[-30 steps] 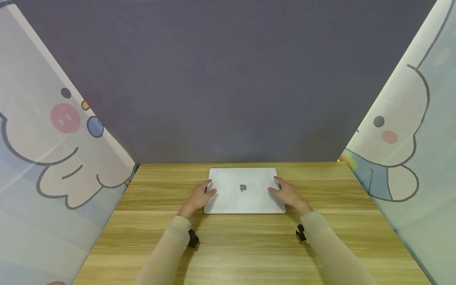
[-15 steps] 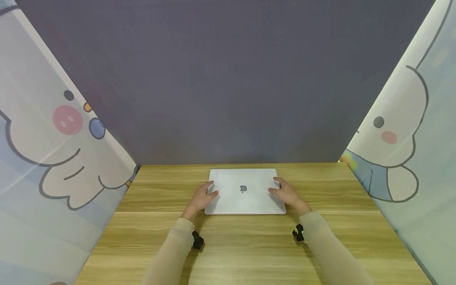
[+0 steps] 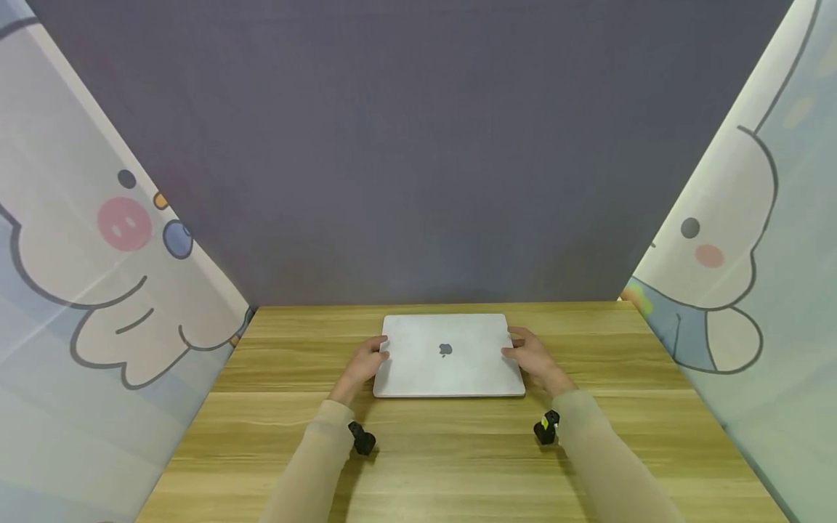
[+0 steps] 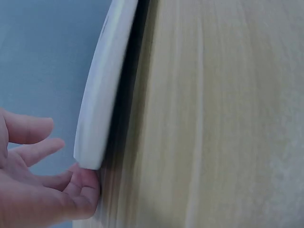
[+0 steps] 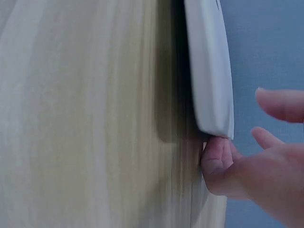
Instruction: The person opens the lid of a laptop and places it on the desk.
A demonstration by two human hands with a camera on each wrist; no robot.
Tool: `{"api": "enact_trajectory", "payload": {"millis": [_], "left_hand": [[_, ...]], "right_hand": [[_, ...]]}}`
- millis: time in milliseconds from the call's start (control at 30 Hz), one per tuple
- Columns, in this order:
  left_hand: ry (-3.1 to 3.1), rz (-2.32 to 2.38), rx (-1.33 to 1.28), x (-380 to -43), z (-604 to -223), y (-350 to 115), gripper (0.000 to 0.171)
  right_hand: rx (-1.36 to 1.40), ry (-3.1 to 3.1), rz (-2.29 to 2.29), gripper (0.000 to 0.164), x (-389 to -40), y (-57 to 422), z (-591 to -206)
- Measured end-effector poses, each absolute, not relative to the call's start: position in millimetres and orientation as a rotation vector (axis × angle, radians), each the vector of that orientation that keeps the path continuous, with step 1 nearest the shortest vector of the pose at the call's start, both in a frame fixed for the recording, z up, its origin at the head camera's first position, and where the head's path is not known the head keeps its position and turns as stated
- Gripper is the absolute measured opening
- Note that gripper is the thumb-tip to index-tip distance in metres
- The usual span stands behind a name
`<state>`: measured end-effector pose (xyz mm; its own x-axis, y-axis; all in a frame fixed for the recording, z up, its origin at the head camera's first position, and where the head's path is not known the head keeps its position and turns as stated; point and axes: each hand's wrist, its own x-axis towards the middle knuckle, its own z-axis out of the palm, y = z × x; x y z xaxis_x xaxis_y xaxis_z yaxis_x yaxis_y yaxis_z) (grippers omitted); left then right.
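Observation:
A closed silver laptop (image 3: 445, 370) with a dark apple logo lies flat on the wooden table, its long side facing me. My left hand (image 3: 362, 363) is at its left edge and my right hand (image 3: 532, 359) at its right edge, thumbs apart from the fingers. In the left wrist view, the lower fingers (image 4: 85, 187) bend right at the laptop's corner, while the thumb stands off in the air. The right wrist view has the same pose: bent lower fingers (image 5: 218, 156) at the corner, the thumb (image 5: 280, 104) clear of the lid.
The wood-grain table (image 3: 451, 465) ends at a dark grey panel (image 3: 431, 160) just behind the laptop. Cartoon-printed curtains (image 3: 98, 290) hang at both sides. A small black camera mount (image 3: 362, 438) sits on each wrist, below the beige sleeves.
Both thumbs lay over the lid before; now they have drawn outward to the laptop's side edges. The laptop keeps nearly the same place, with a slight shift of the head view.

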<state>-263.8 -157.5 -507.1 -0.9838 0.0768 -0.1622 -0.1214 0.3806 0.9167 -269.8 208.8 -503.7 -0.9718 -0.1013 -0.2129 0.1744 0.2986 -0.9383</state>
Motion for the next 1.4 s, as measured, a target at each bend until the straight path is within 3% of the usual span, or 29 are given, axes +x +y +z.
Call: {"api": "enact_trajectory", "payload": {"millis": [533, 1400], "left_hand": [[2.366, 1.726, -0.086, -258.1, -519.1, -179.2, 0.045], [2.381, 1.858, -0.052, -239.2, -493.1, -173.4, 0.048]], "right_hand": [[0.099, 2.155, -1.814, 0.067, -259.3, 223.8, -509.6], [0.012, 2.403, -1.718, 0.061, -233.6, 229.9, -488.8]]}}
